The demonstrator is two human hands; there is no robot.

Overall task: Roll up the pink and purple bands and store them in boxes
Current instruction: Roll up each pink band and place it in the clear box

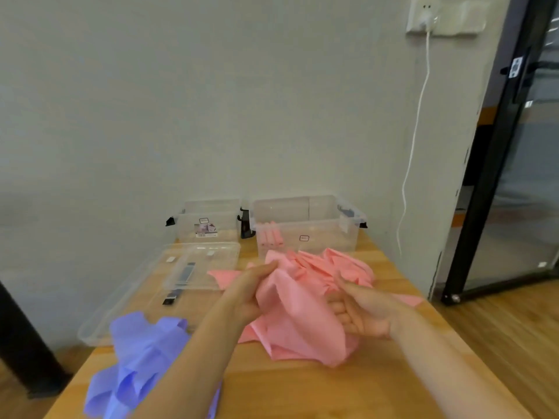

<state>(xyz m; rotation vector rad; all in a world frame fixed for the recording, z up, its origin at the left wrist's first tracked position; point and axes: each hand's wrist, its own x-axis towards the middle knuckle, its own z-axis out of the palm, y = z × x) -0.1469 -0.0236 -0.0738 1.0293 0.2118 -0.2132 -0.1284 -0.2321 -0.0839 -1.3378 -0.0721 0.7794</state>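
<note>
Heap of pink bands [305, 300] on wooden counter [302, 388], left hand [251, 293] fingers curled gripping one fold, right hand [363, 313] fingers curled round another, purple bands [136, 358] at near left, right clear box [305, 228] holding pink rolls [270, 235], left clear box [208, 225], contents unclear, clear lids [169, 276] beside.

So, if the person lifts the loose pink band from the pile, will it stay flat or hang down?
Probably it hangs down: the pink band drapes in soft folds over both hands. It looks thin, so likely light. It should not roll by itself; the rolled pink bands in the right box lie still.
</note>
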